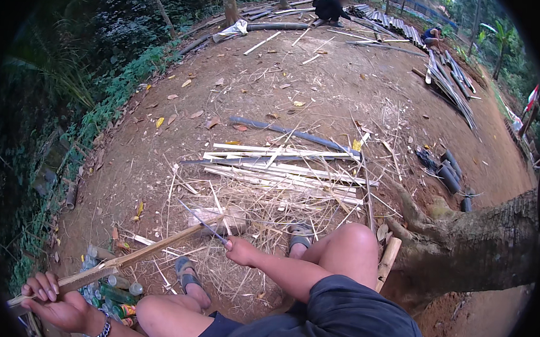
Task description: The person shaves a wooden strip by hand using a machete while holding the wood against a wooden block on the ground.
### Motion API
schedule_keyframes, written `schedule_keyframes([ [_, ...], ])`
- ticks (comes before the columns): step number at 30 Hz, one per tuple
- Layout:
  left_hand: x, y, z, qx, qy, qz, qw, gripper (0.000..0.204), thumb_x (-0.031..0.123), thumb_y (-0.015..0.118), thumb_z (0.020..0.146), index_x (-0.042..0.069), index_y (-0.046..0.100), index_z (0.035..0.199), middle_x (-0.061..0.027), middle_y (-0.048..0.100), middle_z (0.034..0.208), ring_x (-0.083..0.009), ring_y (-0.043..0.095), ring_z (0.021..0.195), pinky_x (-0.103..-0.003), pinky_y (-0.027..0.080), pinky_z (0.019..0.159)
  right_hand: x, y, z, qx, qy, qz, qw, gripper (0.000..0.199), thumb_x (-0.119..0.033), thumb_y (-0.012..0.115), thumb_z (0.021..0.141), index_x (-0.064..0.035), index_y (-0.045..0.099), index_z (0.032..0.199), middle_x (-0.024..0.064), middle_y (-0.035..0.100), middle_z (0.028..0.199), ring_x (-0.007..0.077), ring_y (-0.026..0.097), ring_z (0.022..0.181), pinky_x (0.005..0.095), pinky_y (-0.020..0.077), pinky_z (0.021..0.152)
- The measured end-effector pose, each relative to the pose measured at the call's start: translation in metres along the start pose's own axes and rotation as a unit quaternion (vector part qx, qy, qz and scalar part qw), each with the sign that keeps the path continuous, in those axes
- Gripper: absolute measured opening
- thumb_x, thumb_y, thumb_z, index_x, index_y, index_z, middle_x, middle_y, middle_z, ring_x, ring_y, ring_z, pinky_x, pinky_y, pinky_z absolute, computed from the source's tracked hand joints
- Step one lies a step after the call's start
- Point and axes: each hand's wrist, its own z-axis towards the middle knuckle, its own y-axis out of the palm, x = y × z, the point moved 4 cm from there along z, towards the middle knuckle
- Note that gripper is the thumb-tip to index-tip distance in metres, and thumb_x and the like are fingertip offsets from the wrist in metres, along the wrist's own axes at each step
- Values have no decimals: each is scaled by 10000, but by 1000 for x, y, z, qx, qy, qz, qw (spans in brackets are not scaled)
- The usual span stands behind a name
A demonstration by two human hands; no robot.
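Head view shows a person sitting, with the two bare hands both occupied. The left hand (61,304), at the lower left, has its fingers bent around a long bamboo strip (156,248), near the end of it; a chain bracelet (101,332) is on this wrist. The strip goes obliquely away from the left hand, and its far end lies at a wooden block (233,221) on the ground, in front of the feet. The right hand (241,251) is closed firmly on the handle of a knife (214,233), and the thin blade crosses above the strip close to the block; whether the edge touches it, I cannot tell. Around the block there are many thin shavings (246,277), and just beyond them lies a pile of pale split strips (288,169). Beside the left knee, below the strip, several bottles (117,293) lie together. One of them carries a red and yellow label (127,310), but its print is too small for reading. On the right side stands a thick tree trunk (473,246), and far behind, two other people are crouching near bamboo poles (454,93).
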Motion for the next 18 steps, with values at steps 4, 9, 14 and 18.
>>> schedule_keyframes([
  [4, -8, 2, 1, -16, -11, -16, 1000, 276, 314, 538, 973, 42, 499, 943, 14, 355, 733, -63, 341, 611, -212, 312, 580, 93, 4, 22, 40, 72, -90, 993, 395, -260, 561, 848, -44, 569, 1179, 246, 625, 1036, 405, 605, 981, 449, 483, 854],
  [9, -2, -4, 3, 2, -2, 16, 1000, 290, 313, 505, 988, 24, 482, 1001, 0, 364, 731, -86, 361, 629, -228, 328, 584, 118, -11, 25, -64, 114, -183, 974, 375, -315, 586, 840, -2, 637, 1040, 247, 655, 971, 392, 633, 909, 450, 499, 797],
  [14, -5, -23, 11, 67, -9, 54, 996, 499, 372, 453, 995, -33, 387, 1278, -64, 418, 859, -182, 427, 799, -318, 389, 775, 89, -3, 9, -40, 169, 20, 985, 352, -304, 615, 820, 25, 626, 945, 177, 668, 829, 311, 645, 721, 404, 506, 694],
  [18, -5, -22, 26, -46, -102, -19, 994, 576, 412, 455, 979, -43, 359, 1320, -74, 406, 920, -190, 413, 879, -342, 360, 872, 102, -8, 7, 37, 149, -12, 988, 379, -315, 629, 812, 36, 621, 955, 205, 669, 852, 358, 647, 761, 421, 502, 725],
])
